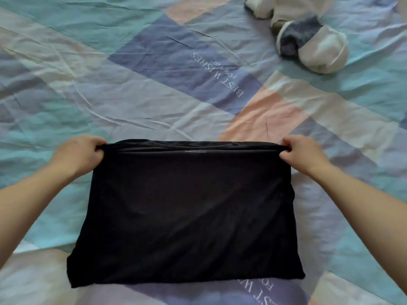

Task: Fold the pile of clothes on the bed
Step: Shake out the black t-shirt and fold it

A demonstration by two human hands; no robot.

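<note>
Lying flat at the near edge of the bed, a black, soft fabric garment (187, 212) folded into a broad rectangle is spread over the patchwork bedsheet (110, 95) of pale blue, lilac and pink panels. Its far edge is held at both corners: the left corner is pinched between the curled fingers and thumb of the left hand (79, 154), and the right corner is pinched the same way by the right hand (301, 153). That edge is drawn straight between the two hands (whether it is lifted clear of the sheet cannot be told). Beyond the garment, white lettering is printed on a lilac panel. Farther off, toward the far right, a bundled white and blue-grey sock ball (312, 44) is seen, with pale crumpled clothing (284, 7) just behind it.
</note>
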